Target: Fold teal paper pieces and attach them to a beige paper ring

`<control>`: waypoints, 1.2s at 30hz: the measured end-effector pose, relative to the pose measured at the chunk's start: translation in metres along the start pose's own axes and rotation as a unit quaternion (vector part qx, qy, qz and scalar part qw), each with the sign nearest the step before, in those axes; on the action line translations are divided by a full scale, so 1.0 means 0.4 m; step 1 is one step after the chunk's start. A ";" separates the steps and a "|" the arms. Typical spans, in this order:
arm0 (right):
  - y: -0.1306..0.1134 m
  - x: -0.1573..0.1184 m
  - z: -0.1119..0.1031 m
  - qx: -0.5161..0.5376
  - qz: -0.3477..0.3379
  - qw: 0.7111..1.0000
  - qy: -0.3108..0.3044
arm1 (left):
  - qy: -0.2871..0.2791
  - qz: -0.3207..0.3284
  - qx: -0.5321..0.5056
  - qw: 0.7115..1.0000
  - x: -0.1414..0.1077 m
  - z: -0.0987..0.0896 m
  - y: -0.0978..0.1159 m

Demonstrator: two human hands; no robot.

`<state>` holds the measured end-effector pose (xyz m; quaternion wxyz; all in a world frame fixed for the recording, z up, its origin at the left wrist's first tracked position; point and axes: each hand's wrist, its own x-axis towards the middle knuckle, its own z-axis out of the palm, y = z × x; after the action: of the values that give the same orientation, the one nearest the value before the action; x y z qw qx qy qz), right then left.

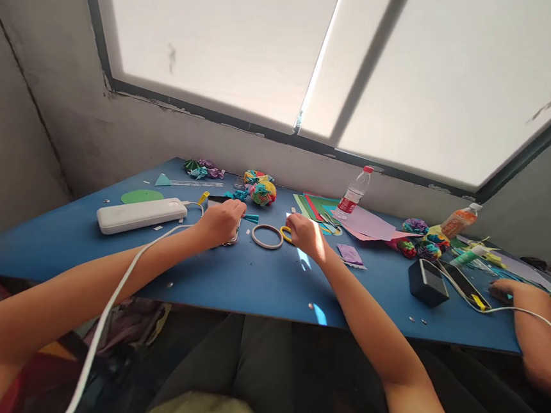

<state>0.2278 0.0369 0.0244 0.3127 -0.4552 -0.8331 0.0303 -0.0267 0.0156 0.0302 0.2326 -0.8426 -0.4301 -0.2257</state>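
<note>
My left hand (221, 222) is closed above the blue table, knuckles up. A narrow teal paper strip (252, 218) sticks out from its right side. Beneath that hand, a dark phone-like object (232, 239) is mostly covered. My right hand (305, 236) is closed in a pinch; a small pale bit shows by its fingertips, too small to name. Beside those fingers is a yellow ring-shaped thing (286, 235), partly hidden by the hand. Between both hands a pale ring (266, 247), like a tape roll, lies flat.
A white power bank (142, 216) with a cable stands left, near a green paper disc (142, 196). Behind are crumpled paper balls (262, 191) and a red-capped bottle (352, 194). To the right are a purple packet (350, 255), a black box (427, 283) and another person's arm (533, 319).
</note>
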 end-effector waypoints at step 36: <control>0.077 0.021 -0.178 0.531 0.145 0.763 0.339 | -0.079 0.185 -0.061 0.978 -0.012 0.012 0.036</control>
<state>0.2865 0.0449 0.0754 0.7586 -0.3122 -0.4472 0.3564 -0.0164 0.0080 0.0208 0.1834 -0.9353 -0.2695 -0.1377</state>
